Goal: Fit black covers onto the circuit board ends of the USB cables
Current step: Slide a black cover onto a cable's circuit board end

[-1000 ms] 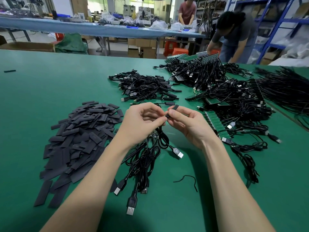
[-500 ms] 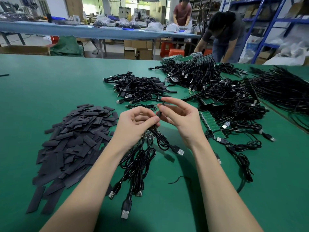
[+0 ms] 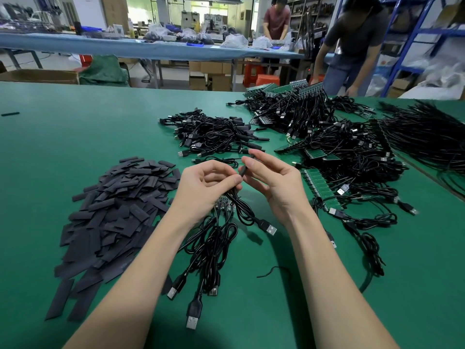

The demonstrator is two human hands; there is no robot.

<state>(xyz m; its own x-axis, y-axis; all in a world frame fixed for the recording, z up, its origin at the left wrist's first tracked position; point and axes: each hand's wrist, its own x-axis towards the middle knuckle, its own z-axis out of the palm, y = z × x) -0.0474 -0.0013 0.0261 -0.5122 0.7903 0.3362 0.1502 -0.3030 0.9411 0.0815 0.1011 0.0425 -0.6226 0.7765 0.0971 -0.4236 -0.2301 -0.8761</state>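
Note:
My left hand [image 3: 204, 188] grips a bundle of black USB cables [image 3: 214, 250] that hangs down to the green table, plugs toward me; small circuit board ends [image 3: 224, 205] show just below its fingers. My right hand [image 3: 273, 181] pinches a black cover [image 3: 243, 170] between thumb and fingers, standing nearly upright on the end of one cable whose USB plug [image 3: 270, 228] dangles below. The two hands almost touch. A large pile of flat black covers [image 3: 118, 210] lies to the left of my left forearm.
Finished covered cables [image 3: 214, 133] are heaped beyond my hands. Tangled cables with green board strips [image 3: 324, 195] fill the right side and back. A loose wire scrap [image 3: 271, 270] lies between my forearms. Two people work past the table's far edge.
The cover in my right hand has turned from slanting to nearly upright and sits lower on the cable end. Both hands have stayed close together above the table.

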